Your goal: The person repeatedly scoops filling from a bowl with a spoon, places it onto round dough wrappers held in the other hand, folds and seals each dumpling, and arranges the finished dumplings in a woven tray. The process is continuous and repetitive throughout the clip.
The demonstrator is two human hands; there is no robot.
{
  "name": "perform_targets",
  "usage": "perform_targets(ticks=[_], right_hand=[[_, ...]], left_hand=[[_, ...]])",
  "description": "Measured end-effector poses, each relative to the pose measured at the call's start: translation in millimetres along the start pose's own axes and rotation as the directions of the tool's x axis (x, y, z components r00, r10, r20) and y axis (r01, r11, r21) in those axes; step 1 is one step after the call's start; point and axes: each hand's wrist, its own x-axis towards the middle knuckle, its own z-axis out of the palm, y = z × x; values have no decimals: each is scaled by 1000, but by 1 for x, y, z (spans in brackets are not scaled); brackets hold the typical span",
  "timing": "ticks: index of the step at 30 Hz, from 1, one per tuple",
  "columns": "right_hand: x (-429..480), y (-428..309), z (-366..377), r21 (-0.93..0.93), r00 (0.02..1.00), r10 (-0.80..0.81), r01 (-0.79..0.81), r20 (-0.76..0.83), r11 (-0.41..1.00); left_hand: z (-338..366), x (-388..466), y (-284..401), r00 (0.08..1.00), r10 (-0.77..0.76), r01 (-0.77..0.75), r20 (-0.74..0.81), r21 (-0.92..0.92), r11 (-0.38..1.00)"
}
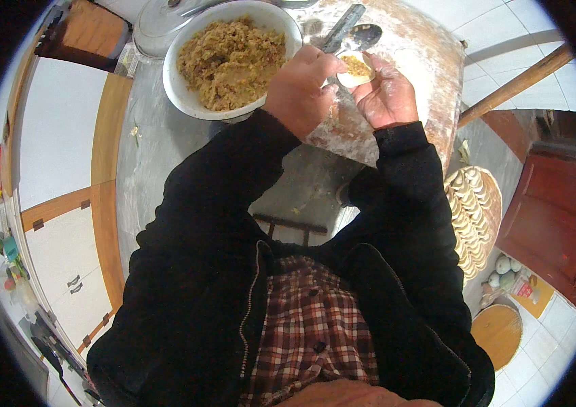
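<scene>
An uncovered round dumpling wrapper [353, 76] with yellowish-brown filling on it is held between both hands above a floured wooden board [354, 129]. My right hand [389, 96] supports its right side, fingers dusted with flour. My left hand [304, 89] has its thumb and fingertips at the wrapper's left edge. A large white enamel bowl [169, 86] of chopped filling [232, 63] stands to the left of my left hand. Just beyond the hands, a metal spoon [364, 36] and a grey flat-handled utensil [344, 25] lie close together; their lower parts are partly hidden.
A round tray [494, 203] with rows of shaped dumplings [471, 219] is at the right, near a slanting wooden pole [517, 84]. A metal lid [158, 25] lies behind the bowl at upper left. White cabinets [64, 132] line the left; a reddish wooden cabinet [552, 219] stands right.
</scene>
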Motion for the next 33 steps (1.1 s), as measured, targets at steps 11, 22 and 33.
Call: perform_targets(ticks=[11,22,33], right_hand=[[-6,6,1,-178,988,-24,51,151,983],[-14,10,9,-492,924,-15,217,382,843],[-7,18,2,-569,924,-102,312,370,761]], left_hand=[[11,2,-12,997,-35,36,-66,12,999],[-7,10,-16,982,-185,184,-37,-9,983],[-12,11,-22,947,-213,227,239,-33,973]])
